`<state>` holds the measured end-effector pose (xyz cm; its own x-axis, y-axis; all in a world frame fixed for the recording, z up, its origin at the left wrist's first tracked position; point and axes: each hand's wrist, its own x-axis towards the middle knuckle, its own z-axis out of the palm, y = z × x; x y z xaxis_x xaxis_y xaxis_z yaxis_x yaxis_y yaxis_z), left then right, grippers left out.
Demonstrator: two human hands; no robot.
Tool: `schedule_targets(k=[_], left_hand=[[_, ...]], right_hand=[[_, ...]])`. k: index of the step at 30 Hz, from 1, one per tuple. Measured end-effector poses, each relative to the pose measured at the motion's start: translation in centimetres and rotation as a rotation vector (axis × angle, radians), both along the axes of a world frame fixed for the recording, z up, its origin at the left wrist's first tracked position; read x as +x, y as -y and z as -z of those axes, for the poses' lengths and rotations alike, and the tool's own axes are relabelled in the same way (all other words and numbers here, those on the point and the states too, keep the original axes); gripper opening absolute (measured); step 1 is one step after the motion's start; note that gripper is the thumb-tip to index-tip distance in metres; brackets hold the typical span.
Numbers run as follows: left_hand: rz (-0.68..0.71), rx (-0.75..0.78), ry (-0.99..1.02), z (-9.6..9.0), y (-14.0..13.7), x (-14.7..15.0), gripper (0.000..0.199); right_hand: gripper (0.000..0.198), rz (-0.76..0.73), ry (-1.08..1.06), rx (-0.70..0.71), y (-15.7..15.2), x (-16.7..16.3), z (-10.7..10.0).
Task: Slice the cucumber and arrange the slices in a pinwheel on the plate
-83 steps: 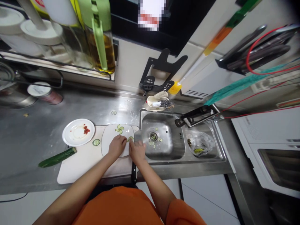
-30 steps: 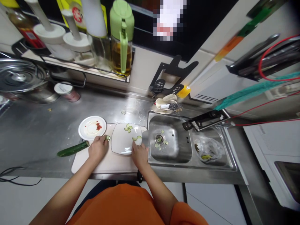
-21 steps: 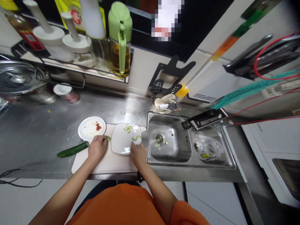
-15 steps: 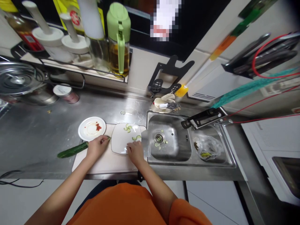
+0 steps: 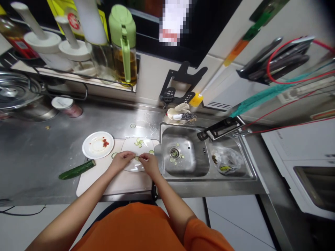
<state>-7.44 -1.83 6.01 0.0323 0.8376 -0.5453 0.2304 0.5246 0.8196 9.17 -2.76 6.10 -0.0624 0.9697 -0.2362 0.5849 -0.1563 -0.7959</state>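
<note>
Over the white square plate, both hands meet with pinched fingertips. My left hand and my right hand are closed on a thin cucumber slice between them. Several curved cucumber pieces are arranged at the plate's far part, and more green slices lie by its right edge. The plate rests on a pale cutting board. Left of my left hand are a loose slice and a cut cucumber, which lies partly on the board.
A round white plate with red bits stands behind the cucumber. A knife's black handle sticks out at the counter's front edge. To the right is a steel sink with slices near its drain, then a plastic bag. Bottles line a rear shelf.
My left hand has moved right from the board's left side to over the square plate. My right hand's fingers have come up to meet it at a slice. The view has shifted slightly.
</note>
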Motion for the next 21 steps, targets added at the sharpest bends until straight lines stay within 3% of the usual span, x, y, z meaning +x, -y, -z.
schedule_targets(k=[5, 8, 12, 17, 21], left_hand=[[-0.085, -0.388, 0.212, 0.1, 0.1, 1.8, 0.048], [-0.094, -0.505, 0.345, 0.3, 0.1, 2.8, 0.040], [-0.058, -0.472, 0.381, 0.9, -0.3, 3.6, 0.038], [-0.028, -0.361, 0.236, 2.2, -1.3, 4.4, 0.052], [-0.008, -0.221, 0.113, 3.2, -2.3, 4.9, 0.039]], right_hand=[[0.010, 0.014, 0.006, 0.059, 1.0, 1.8, -0.5], [0.009, -0.012, 0.054, 0.079, 1.6, 2.8, -0.7], [0.010, 0.003, 0.127, 0.087, 2.1, 3.7, -0.5], [0.014, 0.110, 0.099, 0.005, 1.9, 4.1, 0.5], [0.014, 0.221, 0.018, -0.083, 1.2, 4.0, 1.5]])
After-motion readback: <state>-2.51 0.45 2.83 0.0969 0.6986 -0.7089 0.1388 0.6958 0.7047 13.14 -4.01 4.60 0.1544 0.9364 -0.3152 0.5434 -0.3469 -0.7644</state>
